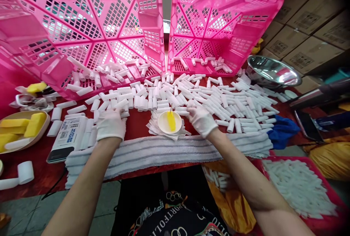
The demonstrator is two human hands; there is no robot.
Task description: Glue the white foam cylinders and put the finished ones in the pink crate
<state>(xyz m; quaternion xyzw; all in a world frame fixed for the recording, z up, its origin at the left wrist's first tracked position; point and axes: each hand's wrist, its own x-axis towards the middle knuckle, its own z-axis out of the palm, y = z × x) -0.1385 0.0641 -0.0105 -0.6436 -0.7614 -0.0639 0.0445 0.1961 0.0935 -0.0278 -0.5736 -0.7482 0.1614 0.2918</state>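
My left hand (111, 124), in a white glove, is at the left of a wide heap of short white cylinders (153, 94). Its fingers are bent against one white cylinder (122, 105). Also gloved, my right hand (201, 120) rests at the heap's near edge with its fingers curled together; whatever is between them is hidden. Between the hands, a small cream bowl (163, 124) sits on a stack of thin white sheets (153, 128). A yellow piece (171, 121) with a thin dark stick at its top lies in the bowl.
Two pink baskets (104, 41) (202, 35) lie tipped behind the heap. A striped towel (164, 150) runs along the table's front edge. Left are a digital scale (65, 137) and a dish of yellow blocks (35, 125); right, a steel bowl (273, 72) and a blue cloth (283, 132).
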